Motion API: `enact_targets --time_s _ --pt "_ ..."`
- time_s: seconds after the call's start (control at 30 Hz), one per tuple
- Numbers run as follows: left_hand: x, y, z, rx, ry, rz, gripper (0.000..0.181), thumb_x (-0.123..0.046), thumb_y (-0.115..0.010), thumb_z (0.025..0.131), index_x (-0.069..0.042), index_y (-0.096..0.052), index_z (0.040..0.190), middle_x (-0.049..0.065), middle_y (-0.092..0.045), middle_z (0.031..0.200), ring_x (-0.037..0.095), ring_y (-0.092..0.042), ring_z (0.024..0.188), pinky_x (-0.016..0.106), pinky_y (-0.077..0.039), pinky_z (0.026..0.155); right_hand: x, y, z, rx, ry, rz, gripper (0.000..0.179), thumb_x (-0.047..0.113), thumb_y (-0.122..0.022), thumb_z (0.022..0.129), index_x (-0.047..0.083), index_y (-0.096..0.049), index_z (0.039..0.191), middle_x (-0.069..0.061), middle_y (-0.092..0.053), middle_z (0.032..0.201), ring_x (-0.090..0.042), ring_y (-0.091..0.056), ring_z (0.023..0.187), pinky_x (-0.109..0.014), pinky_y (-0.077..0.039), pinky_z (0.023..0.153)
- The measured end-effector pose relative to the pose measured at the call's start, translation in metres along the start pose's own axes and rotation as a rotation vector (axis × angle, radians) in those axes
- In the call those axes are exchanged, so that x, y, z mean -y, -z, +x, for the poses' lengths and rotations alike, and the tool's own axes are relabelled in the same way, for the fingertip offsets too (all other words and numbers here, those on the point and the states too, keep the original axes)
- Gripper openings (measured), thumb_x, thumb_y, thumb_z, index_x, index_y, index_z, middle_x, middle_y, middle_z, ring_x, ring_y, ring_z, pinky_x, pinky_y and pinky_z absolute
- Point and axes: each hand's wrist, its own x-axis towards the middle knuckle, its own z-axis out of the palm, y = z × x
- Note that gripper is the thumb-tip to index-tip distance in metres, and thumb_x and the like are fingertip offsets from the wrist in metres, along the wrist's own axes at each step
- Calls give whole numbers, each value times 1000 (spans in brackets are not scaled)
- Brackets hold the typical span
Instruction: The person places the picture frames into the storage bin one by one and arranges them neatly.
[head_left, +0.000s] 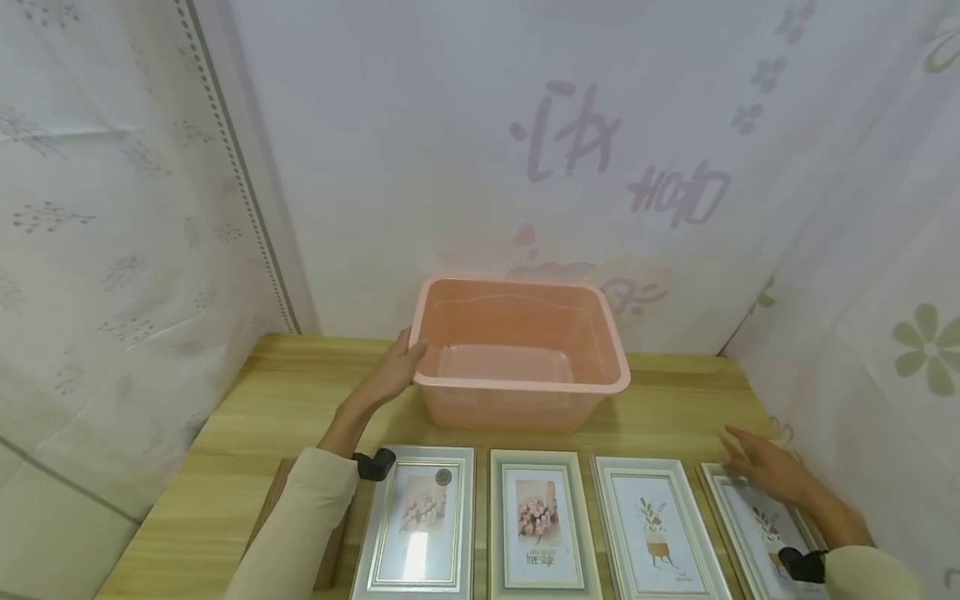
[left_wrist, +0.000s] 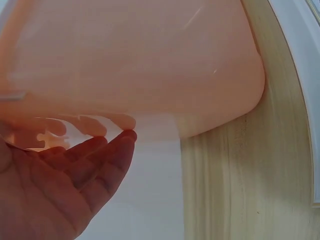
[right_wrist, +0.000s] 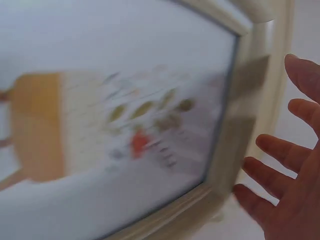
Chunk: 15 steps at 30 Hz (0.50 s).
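Observation:
A pink plastic basin point(head_left: 517, 408) stands at the back of the wooden table. My left hand point(head_left: 390, 371) holds its left rim, thumb over the edge and the other fingers along the outside wall, as the left wrist view shows. My right hand point(head_left: 768, 471) is over the top edge of the rightmost picture frame point(head_left: 757, 508), which has a potted-plant print. Its fingers point(right_wrist: 282, 150) are spread and hold nothing in the right wrist view. Left of that frame lie a second plant-print frame point(head_left: 652, 525), a cream frame with a flower print point(head_left: 540, 533) and a silver-edged frame point(head_left: 420, 517).
The picture frames lie in a row along the near side of the wooden table point(head_left: 300, 383). Partly under my left forearm is a brown flat object point(head_left: 333, 550). Printed curtains point(head_left: 412, 167) enclose the table at the back and sides.

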Motion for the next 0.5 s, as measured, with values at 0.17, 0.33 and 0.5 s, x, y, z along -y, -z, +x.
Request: enact_targets --time_s 0.17,0.33,0.5 --pt "-1 0 1 -15 -1 32 55 -25 -26 109 3 -12 154 29 -43 138 39 -54 119 49 -47 97 -16 -3 -14 -23 -6 35 65 20 -65 96 -19 -36 139 -47 -39 135 -66 -48 110 -73 -42 84" --pt "-2 1 1 -27 8 41 52 -21 -27 108 4 -15 153 28 -46 133 37 -55 113 45 -49 92 -29 3 -20 -21 -43 34 67 20 -66 94 -21 -35 137 -48 -37 134 -69 -40 114 -74 -38 85" --pt "-2 1 1 -24 40 70 54 -24 -27 109 3 -13 154 28 -43 136 36 -53 117 48 -47 95 -42 8 -28 8 -100 4 68 17 -69 91 -24 -35 133 -52 -36 130 -70 -38 114 -72 -38 88"
